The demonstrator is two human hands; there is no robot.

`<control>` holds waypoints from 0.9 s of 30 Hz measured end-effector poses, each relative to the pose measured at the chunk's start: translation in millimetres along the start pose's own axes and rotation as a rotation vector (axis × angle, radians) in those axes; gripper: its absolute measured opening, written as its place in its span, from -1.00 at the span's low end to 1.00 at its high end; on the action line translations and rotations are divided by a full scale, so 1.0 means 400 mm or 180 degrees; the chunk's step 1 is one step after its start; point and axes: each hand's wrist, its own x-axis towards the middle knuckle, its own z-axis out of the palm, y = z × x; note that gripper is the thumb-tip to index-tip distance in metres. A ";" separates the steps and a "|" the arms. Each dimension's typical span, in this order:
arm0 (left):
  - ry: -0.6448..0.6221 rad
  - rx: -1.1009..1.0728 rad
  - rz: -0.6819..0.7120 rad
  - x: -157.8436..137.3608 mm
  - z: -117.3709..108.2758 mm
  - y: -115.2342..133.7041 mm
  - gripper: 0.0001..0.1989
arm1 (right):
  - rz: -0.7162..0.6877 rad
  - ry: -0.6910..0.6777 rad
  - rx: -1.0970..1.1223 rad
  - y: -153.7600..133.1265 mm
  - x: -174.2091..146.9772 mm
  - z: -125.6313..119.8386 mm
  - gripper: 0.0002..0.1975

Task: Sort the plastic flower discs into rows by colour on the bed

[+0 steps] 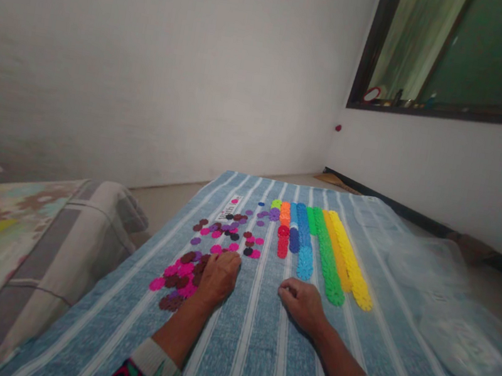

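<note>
My left hand point(220, 275) rests at the right edge of a pile of pink, brown and purple notched plastic discs point(184, 279). Its fingers are bent down and closed, and whatever lies under them is hidden. Just below the blue rows, my right hand point(302, 301) is curled with thumb and forefinger together; I cannot make out anything in it. Overlapping discs form rows by colour: a yellow row point(353, 261), a green row point(328, 260), a blue row point(304, 234) and a red row point(282, 242). Loose discs point(229, 232) lie scattered beyond my left hand.
A blue-and-white striped cloth point(239, 351) covers the table. Clear plastic bags or containers point(470, 337) lie along its right side. To the left stands a surface with a grey checked cover point(74, 249). A white wall point(180, 62) rises behind, with a dark-framed window point(481, 59) at right.
</note>
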 end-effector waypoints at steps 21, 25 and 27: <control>0.0035 0.0040 -0.0141 -0.001 -0.002 -0.002 -0.74 | 0.0456 0.0115 -0.0058 -0.075 0.067 0.049 -0.80; -0.0004 0.0007 -0.0156 -0.001 -0.010 -0.001 -0.75 | 0.0262 0.0037 0.0199 -0.118 0.114 0.092 -0.80; -0.0003 -0.0014 -0.0149 -0.002 -0.016 0.000 -0.76 | 0.0265 0.0038 0.0138 -0.130 0.125 0.114 -0.80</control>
